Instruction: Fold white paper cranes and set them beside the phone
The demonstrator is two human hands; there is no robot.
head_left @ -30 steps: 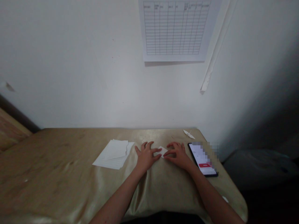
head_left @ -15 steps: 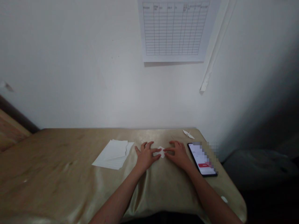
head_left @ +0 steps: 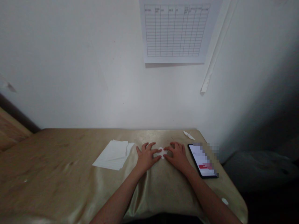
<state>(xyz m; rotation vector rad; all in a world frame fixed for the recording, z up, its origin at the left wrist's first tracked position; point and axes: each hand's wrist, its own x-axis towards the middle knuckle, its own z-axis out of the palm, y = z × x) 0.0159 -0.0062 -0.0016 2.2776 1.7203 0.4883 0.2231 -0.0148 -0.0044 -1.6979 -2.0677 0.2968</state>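
Note:
A small white piece of folded paper [head_left: 162, 152] lies on the cloth-covered table between my hands. My left hand [head_left: 147, 156] comes at it from the left, with thumb and index finger at its edge and the other fingers spread. From the right, my right hand [head_left: 177, 154] grips the opposite edge with its thumb and index fingertip. Its remaining fingers are bent above the cloth. The fingertips hide parts of the paper, so its exact folds are too small to make out.
A stack of white paper sheets [head_left: 112, 155] lies left of my hands. A phone [head_left: 202, 165] with a lit screen sits at the right, below a folded paper crane [head_left: 188, 135]. A small white object [head_left: 224, 201] rests near the right edge. The wall [head_left: 93, 77] bounds the table's back.
My right thumb and fingers have shifted slightly at the paper's edge. Both hands stay around the paper, and the view has tilted a little.

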